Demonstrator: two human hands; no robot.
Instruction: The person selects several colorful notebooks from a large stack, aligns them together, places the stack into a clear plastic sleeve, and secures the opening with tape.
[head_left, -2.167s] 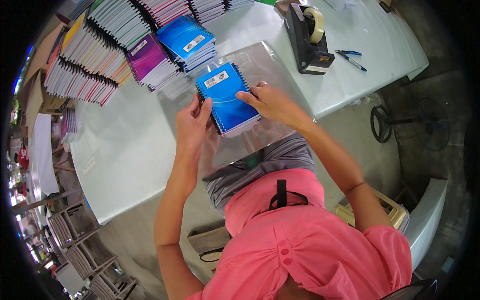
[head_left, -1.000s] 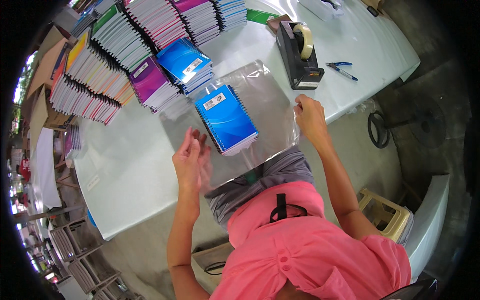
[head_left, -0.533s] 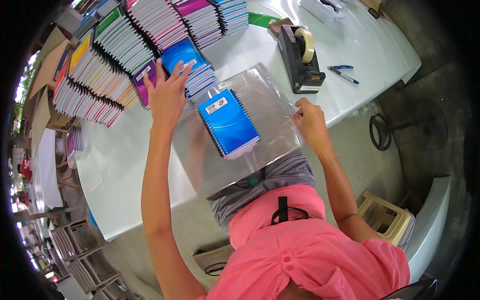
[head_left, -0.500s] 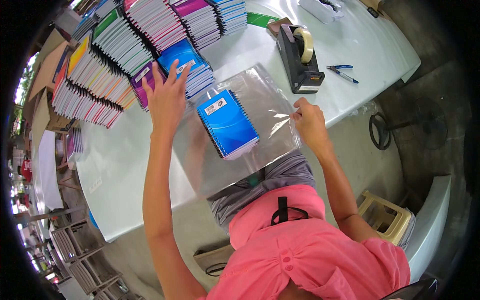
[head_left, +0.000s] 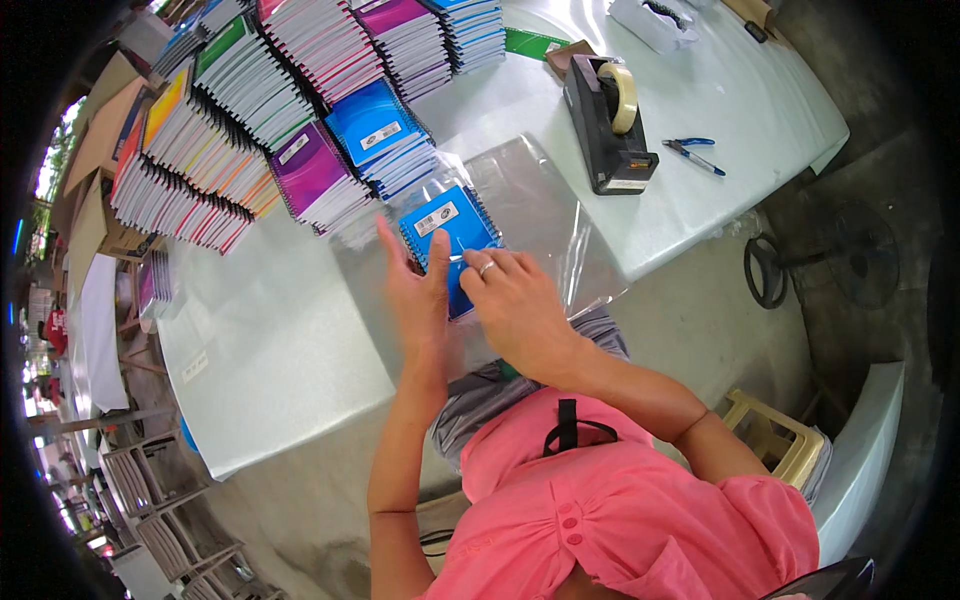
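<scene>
Here, two hands' fingers, one notebook stack.

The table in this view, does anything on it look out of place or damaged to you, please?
One small oddity: what looks like a white label sits alone on the left part of the table, whereas the blue notebook bears a similar one on its cover. I see no clear damage or spill.

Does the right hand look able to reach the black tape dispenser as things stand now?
Probably yes: only clear plastic, lying low, seems between the right hand and the tape dispenser, though this hand is busy at the blue notebook stack.
</scene>
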